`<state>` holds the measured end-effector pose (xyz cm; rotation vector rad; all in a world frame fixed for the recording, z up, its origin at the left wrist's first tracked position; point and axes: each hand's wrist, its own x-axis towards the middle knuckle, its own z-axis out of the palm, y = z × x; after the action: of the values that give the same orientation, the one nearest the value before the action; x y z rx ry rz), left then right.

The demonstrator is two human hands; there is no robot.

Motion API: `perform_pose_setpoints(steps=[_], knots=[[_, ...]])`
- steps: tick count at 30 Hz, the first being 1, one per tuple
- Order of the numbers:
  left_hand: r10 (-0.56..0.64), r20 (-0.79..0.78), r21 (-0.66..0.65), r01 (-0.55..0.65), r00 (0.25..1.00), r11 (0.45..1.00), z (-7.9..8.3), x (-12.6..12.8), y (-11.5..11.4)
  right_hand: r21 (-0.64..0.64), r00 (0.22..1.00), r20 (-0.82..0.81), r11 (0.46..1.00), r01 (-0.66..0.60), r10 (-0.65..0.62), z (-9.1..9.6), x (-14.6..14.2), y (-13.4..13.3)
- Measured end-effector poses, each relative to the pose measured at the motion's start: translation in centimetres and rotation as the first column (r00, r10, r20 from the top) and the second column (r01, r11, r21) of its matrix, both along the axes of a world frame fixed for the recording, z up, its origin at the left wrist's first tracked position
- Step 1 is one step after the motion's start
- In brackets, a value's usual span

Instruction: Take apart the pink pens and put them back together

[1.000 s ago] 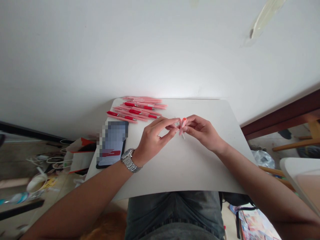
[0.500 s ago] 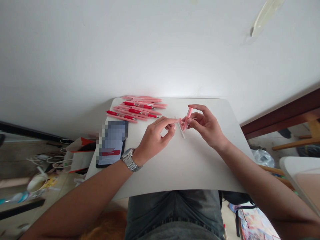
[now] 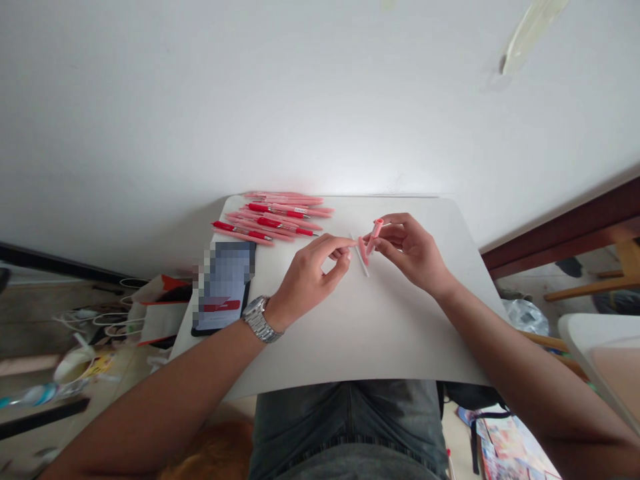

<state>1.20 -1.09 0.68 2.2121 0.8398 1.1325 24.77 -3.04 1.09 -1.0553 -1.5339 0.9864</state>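
No legible text. White label (image 3: 301,210) on a red pen (image 3: 267,209) in the pile bears tiny marks, unreadable. Phone (image 3: 223,317) screen mostly pixelated; its red banner (image 3: 220,306) shows faint pale marks, illegible. Watch (image 3: 261,323) dial and printed sheets (image 3: 511,445), lower right: can't be read.

The pink tube (image 3: 376,231) appears to be of smooth plastic with a soft shine, and the red pens (image 3: 279,211) look like glossy plastic with shiny metal tips. The white table (image 3: 350,340) has a smooth, rather matt surface, while the wristwatch (image 3: 261,321) is of bright metal. The trousers (image 3: 350,420) are of dull, creased cloth.
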Motion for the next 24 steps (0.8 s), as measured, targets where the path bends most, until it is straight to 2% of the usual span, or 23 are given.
perform_pose_setpoints(steps=[8, 12, 15, 20, 24], knots=[[-0.002, 0.005, -0.029, 0.002, 1.0, 1.0, -0.2, 0.0, 0.1, -0.091, 0.996, -0.093, 0.996, -0.017, 0.009, 0.0, 0.0, 0.4], [-0.005, 0.018, -0.069, 0.006, 1.0, 0.998, -0.4, 0.1, 0.1, -0.094, 0.992, -0.125, 0.996, -0.008, -0.004, 0.3, -0.1, 0.1], [-0.021, 0.04, -0.113, 0.026, 0.999, 0.993, -0.6, 0.3, 0.1, -0.045, 0.992, -0.119, 0.998, -0.039, 0.033, 0.4, -0.4, -0.3], [-0.048, 0.072, -0.115, 0.056, 0.996, 0.992, -0.9, 0.5, -0.1, 0.097, 0.993, -0.011, 0.989, -0.113, 0.115, 0.3, -1.0, -0.9], [-0.047, 0.055, -0.122, 0.053, 0.997, 0.991, -0.6, 0.5, -0.1, 0.136, 0.991, 0.025, 0.982, -0.134, 0.132, 0.4, -1.3, -1.2]])
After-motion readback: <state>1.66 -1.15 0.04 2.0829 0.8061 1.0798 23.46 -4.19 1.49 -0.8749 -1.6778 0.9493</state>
